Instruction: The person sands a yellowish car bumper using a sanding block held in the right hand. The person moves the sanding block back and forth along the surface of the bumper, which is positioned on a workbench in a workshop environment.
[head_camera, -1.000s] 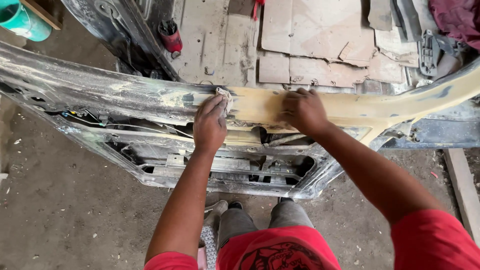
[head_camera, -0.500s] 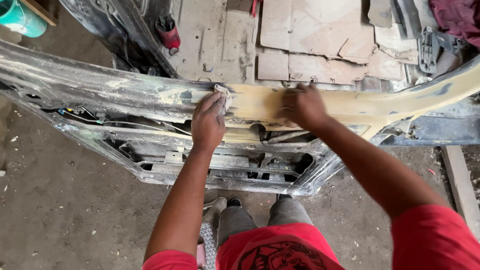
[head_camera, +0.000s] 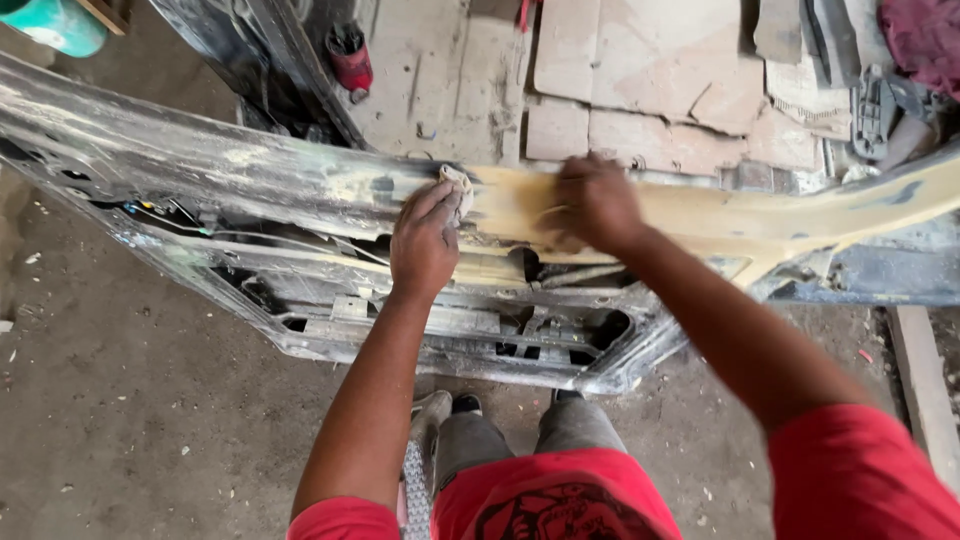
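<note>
A bare metal car door (head_camera: 200, 180) stands on its edge in front of me, its top rail smeared with yellowish filler (head_camera: 720, 215). My left hand (head_camera: 425, 240) presses down on the rail, fingers closed over a small pale piece of sandpaper or cloth (head_camera: 458, 185). To its right, my right hand (head_camera: 595, 205) lies flat on the filler patch and is blurred by motion; what it holds, if anything, is hidden under the palm. My legs and shoes (head_camera: 440, 410) show below the door.
Flattened cardboard sheets (head_camera: 640, 90) cover the floor beyond the door. A red can (head_camera: 350, 60) stands beside a dark car panel (head_camera: 260, 60) at the top left. A teal container (head_camera: 55, 25) sits in the corner. A wooden plank (head_camera: 925, 390) lies at right on the dusty concrete.
My right hand has slid back and forth along the filler patch and is now blurred. The left hand stays in the same spot on the rail.
</note>
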